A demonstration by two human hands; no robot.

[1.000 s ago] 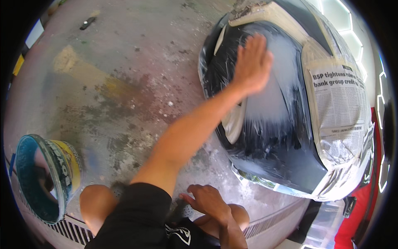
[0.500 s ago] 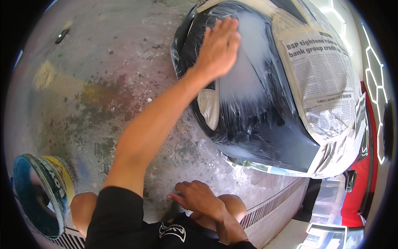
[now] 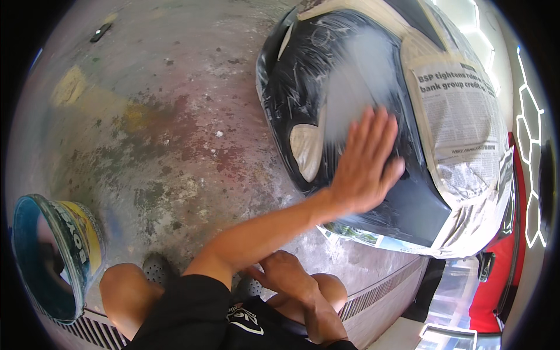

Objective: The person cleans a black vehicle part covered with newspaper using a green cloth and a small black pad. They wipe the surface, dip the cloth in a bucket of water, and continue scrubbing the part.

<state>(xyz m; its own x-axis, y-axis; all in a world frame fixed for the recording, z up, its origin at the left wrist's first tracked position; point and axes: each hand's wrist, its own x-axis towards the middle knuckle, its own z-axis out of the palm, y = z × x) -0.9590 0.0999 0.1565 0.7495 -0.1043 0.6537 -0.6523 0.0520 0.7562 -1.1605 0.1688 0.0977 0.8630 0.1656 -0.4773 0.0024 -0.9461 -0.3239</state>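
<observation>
My left hand [image 3: 370, 157] lies palm down on a dark car bumper [image 3: 402, 213], its fingers stretched out and slightly apart. What is under the palm, if anything, is hidden. A cloudy whitish patch [image 3: 364, 67] covers the panel beyond the fingertips, with streaky wet-looking film around it. Masking tape covers a small recess [image 3: 307, 151] left of the hand. My right hand [image 3: 286, 271] rests near my right knee, its fingers loosely bent and partly behind my left forearm; I see nothing held in it.
Taped newspaper [image 3: 461, 122] masks the part right of the panel. A blue-lined bucket [image 3: 49, 256] stands at the lower left. Floor grates [image 3: 385, 286] run near my feet. A small black object [image 3: 101, 32] lies on the stained floor, far left.
My left hand has slid from the upper part of the panel down and to the right, baring the whitish patch. My right hand stays near my knee. The view has shifted slightly.
</observation>
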